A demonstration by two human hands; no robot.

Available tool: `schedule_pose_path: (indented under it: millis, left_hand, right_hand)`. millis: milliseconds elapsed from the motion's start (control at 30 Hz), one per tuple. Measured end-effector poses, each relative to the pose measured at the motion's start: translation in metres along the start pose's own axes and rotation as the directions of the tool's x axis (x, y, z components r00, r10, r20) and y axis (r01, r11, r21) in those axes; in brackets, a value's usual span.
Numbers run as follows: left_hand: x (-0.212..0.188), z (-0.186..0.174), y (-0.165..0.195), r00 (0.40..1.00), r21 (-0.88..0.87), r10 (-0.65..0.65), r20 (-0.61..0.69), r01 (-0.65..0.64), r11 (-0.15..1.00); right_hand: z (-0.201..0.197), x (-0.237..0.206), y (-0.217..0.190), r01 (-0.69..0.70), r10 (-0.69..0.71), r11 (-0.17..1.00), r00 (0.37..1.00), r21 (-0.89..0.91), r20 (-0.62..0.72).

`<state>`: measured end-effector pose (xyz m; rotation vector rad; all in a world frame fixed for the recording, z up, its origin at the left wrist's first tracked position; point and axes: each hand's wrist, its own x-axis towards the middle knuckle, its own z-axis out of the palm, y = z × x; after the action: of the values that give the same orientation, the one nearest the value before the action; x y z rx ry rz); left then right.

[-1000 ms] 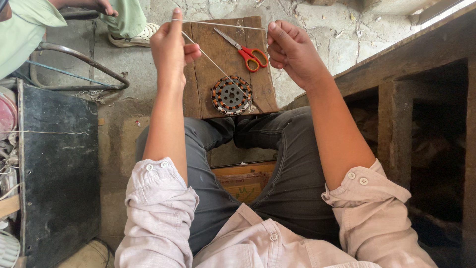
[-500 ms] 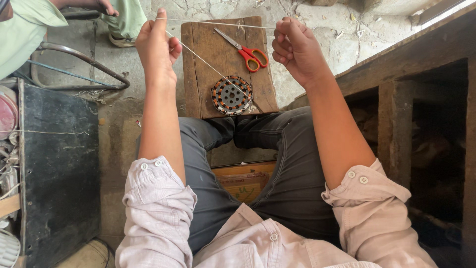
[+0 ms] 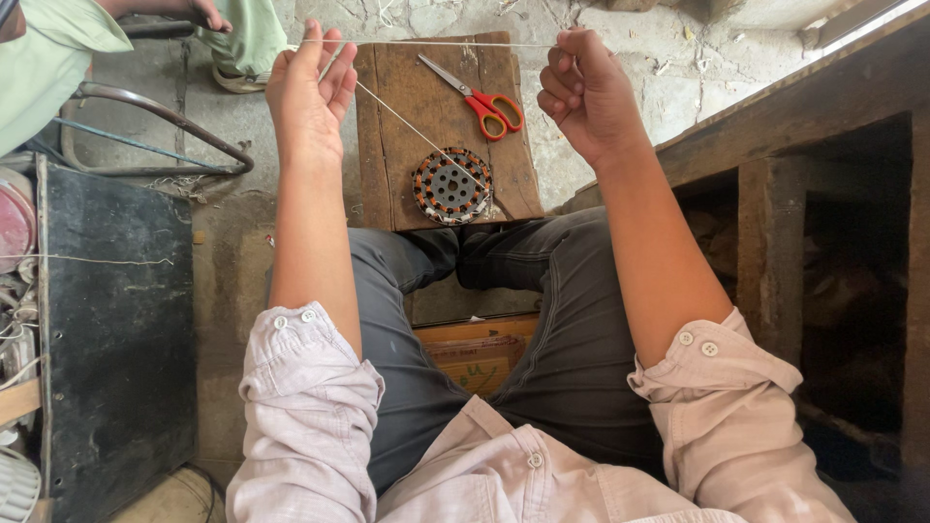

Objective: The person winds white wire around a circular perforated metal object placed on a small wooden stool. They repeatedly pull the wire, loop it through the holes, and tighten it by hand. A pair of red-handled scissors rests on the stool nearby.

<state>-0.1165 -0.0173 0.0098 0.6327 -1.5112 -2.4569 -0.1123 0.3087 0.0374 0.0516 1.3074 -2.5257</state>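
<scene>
Left hand (image 3: 308, 97) is raised, fingers loosely curled with the string (image 3: 441, 44) pinched near the fingertips. Right hand (image 3: 584, 92) is closed in a fist, clamped on the other end of the same string. String runs taut and roughly level between both hands, above the far edge of the wooden board (image 3: 397, 145). A second run of string slants down from the left hand to the round motor stator (image 3: 451, 185), which lies flat on the board near its closer edge. Stator shows copper-coloured windings around a grey perforated centre. Red-handled scissors (image 3: 477, 97) lie on the board beyond the stator, blades closed, well apart from both hands. Board sits on the concrete floor (image 3: 697, 77) just past the person's knees, dark grey trousers (image 3: 572, 320) touching its near edge. Rolled pale pink sleeves (image 3: 310, 387) on both arms. Cardboard box (image 3: 475, 349) shows between the legs. Another person's hand (image 3: 208, 14) and green sleeve (image 3: 48, 58) at top left, apart from the work. Black metal case (image 3: 116, 329) stands at left, curved metal bar (image 3: 165, 126) beyond it. Wooden frame (image 3: 775, 165) at right.
</scene>
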Motion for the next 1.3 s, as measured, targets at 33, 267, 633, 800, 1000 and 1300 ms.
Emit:
schedule_pose_path:
  millis: [33,267,633,800,1000,1300]
  left_hand:
    - [0.000,0.000,-0.002,1.000,-0.017,0.003,0.023,-0.003,1.000]
    - [0.016,-0.013,-0.013,0.989,0.102,-0.103,-0.108,0.115,0.988]
    - [0.029,-0.054,-0.001,0.846,0.732,0.530,-0.045,-0.333,0.594]
    - [0.021,-0.041,-0.003,0.997,0.824,0.078,0.029,-0.068,0.562]
    - [-0.004,-0.017,0.007,0.969,0.992,-0.248,-0.019,-0.012,-0.123]
    - [-0.002,-0.018,0.007,0.998,0.993,-0.065,-0.012,0.004,-0.122]
  right_hand:
    - [0.000,0.000,0.000,-0.003,0.003,1.000,1.000,-0.013,-0.003]
    - [-0.009,0.004,0.009,0.014,-0.013,0.999,1.000,-0.033,0.018]
    - [-0.029,0.017,0.028,0.165,-0.130,0.631,0.986,-0.758,0.106]
    - [-0.031,0.011,0.069,0.169,0.238,-0.313,0.967,-0.935,0.095]
    - [-0.030,0.019,0.114,0.236,0.259,-0.549,0.960,-0.802,0.106]
    - [-0.007,0.009,0.115,0.329,0.317,-0.523,0.931,-0.786,0.179]
